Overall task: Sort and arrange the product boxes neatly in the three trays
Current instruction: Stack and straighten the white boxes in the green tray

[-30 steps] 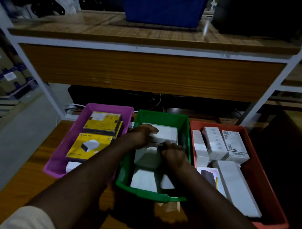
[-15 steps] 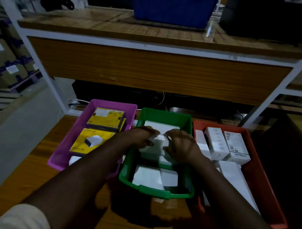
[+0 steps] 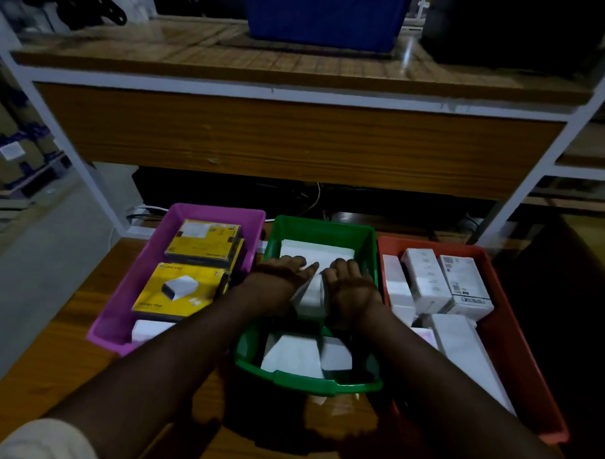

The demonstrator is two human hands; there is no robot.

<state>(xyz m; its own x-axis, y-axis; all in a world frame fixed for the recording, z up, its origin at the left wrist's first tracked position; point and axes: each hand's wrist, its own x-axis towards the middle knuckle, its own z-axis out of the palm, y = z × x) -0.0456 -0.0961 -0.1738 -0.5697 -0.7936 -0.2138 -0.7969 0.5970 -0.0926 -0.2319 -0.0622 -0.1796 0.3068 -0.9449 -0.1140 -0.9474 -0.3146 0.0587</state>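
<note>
Squarely between both hands [image 3: 327,278], a white box [image 3: 311,295] inside the green tray [image 3: 309,380].

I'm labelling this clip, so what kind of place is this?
Probably a stockroom or warehouse: metal-framed shelving, cartons stacked at left, and trays of product boxes.

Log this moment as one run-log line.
stage: arranging green tray | left hand, right hand: both pressing a white box between them | purple tray, red tray: untouched
</note>
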